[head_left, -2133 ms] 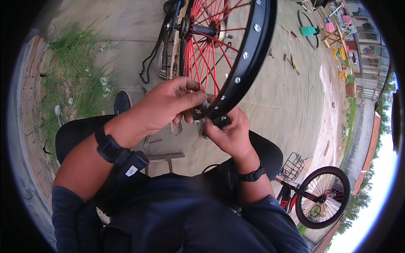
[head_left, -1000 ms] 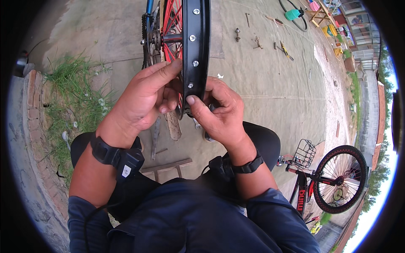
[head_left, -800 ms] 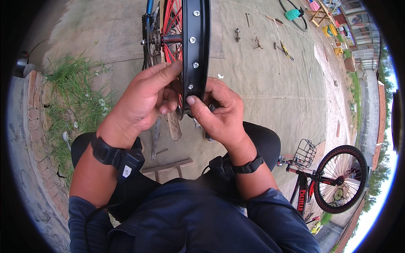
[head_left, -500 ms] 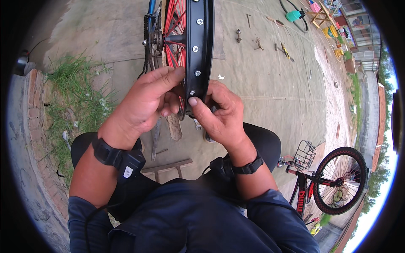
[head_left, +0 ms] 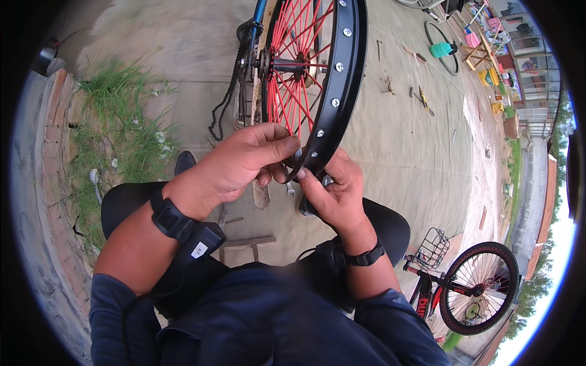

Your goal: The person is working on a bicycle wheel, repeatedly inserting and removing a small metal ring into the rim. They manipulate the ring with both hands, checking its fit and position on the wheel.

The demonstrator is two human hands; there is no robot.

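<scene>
A bicycle wheel rim [head_left: 349,73], black and without a tyre, stands before me, with silver nipples along its bare channel. Red spokes [head_left: 293,100] run from it to a dark hub [head_left: 290,65]. My left hand [head_left: 244,158] is closed beside the rim's lower left side, thumb and forefinger pinched together among the spoke ends; what they hold is hidden. My right hand [head_left: 339,192] grips the bottom of the rim, thumb at its lower edge and fingers behind it. A chain [head_left: 232,91] hangs slack left of the hub, next to a blue frame tube [head_left: 260,11].
A wrench [head_left: 290,189] lies on the ground below the wheel. Pliers [head_left: 425,100] and other small tools are spread to the right. A bicycle [head_left: 479,287] with a wire basket [head_left: 434,249] is at the lower right. Grass [head_left: 122,116] and a brick edge [head_left: 52,100] run along the left.
The rim has shifted rightward in view and now shows more of its spoked side. Both hands have moved slightly lower with it, still at its bottom.
</scene>
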